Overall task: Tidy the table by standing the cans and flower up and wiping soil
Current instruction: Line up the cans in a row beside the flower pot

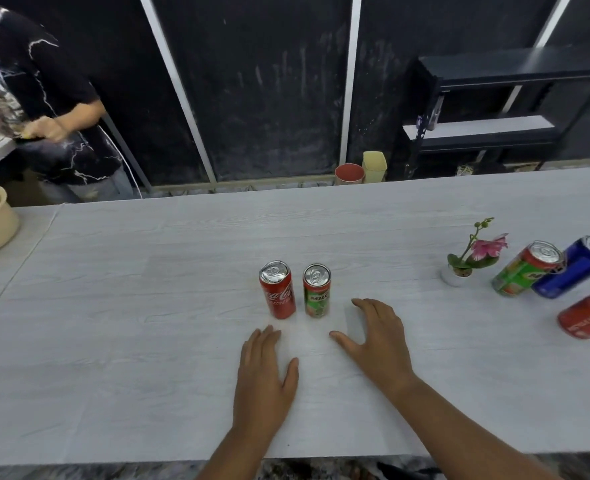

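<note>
Fingers of the left hand (264,379) lie flat and together, those of the right hand (376,344) spread wide; both palms face down near the front edge of the surface (113,306), holding nothing. Just beyond them stand a red can (278,291) and a green can (317,291), side by side. Toward the right edge stand the flower (471,252) and three more cans (556,271).

Black wall (272,81), dark shelving (494,98)
</note>
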`<control>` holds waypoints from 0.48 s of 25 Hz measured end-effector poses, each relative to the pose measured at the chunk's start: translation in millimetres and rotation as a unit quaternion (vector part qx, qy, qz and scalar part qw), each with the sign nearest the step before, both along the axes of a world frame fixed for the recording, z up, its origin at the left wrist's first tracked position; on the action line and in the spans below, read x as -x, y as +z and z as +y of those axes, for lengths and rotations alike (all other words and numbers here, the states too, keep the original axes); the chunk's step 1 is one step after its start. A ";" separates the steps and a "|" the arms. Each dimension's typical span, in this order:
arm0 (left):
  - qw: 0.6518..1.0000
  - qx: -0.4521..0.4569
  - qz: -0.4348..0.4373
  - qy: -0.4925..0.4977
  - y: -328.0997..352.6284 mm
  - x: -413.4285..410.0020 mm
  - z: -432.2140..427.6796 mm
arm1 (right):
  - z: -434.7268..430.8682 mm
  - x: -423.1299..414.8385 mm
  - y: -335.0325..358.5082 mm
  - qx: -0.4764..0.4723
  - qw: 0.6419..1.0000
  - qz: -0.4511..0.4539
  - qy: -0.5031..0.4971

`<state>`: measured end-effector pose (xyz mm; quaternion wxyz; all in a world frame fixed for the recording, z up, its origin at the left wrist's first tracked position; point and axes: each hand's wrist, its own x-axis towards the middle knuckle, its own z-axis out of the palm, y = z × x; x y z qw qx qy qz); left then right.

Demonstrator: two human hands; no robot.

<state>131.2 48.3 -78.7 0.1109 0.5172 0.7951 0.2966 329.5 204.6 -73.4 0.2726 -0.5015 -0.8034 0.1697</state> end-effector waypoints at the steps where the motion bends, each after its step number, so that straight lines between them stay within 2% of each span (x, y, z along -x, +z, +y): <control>1: 0.999 0.000 0.026 -0.032 -3.1 -6.7 1.3 | -3.0 -15.0 -1.2 -0.004 1.000 0.002 -0.011; 7: 0.972 -0.020 0.042 -0.229 -4.6 -88.0 63.4 | -1.9 -98.5 2.9 0.009 0.995 0.022 -0.101; 12: 0.950 -0.018 0.012 -0.313 -4.0 -162.9 121.9 | 8.3 -183.5 7.5 0.020 0.959 0.006 -0.283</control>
